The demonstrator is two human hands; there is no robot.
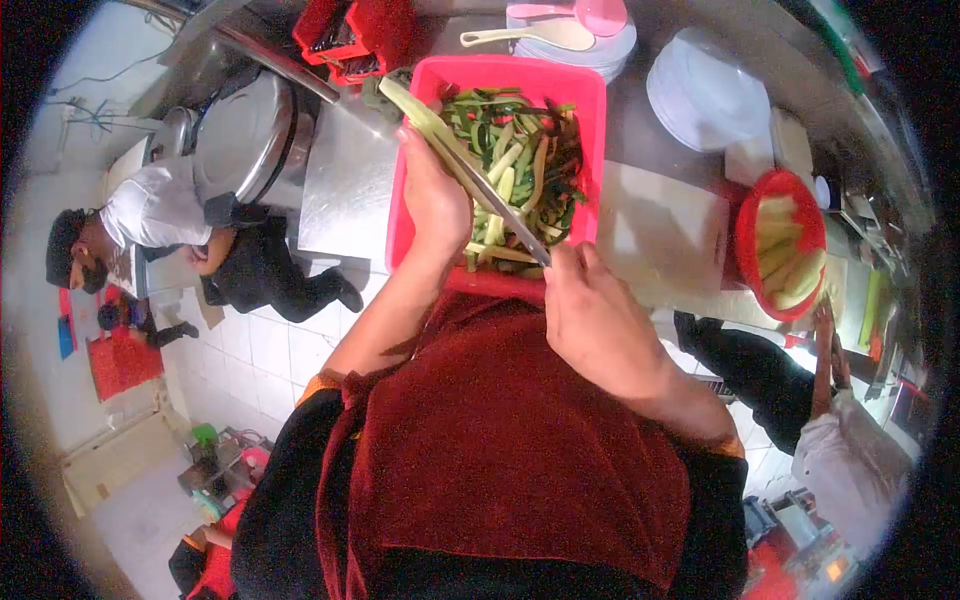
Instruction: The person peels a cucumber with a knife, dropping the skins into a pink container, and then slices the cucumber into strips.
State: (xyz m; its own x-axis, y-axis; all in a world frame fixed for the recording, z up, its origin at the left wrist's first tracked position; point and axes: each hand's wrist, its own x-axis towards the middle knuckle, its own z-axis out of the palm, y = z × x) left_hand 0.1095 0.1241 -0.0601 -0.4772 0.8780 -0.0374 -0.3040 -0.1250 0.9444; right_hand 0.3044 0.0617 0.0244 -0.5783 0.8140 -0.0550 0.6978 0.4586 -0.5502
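My left hand [437, 205] is wrapped round a long, pale green peeled cucumber [418, 115], tilted with its far end pointing up and left. My right hand [600, 310] grips the handle of a knife [512, 218]. The blade runs up and left along the cucumber's side; whether it touches is hard to tell. Below both hands stands a bright pink tub [500, 68]. Inside lie many dark and light green strips of peel [545, 150]. Part of the cucumber's near end is hidden by my left hand.
A red basket [746, 245] of pale peeled vegetables stands right, near a co-worker's hands [824, 335]. White plates [695, 95] and a cutting board [660, 225] lie on the counter. A ladle [540, 36] rests on plates behind the tub. Another person [165, 205] works at left.
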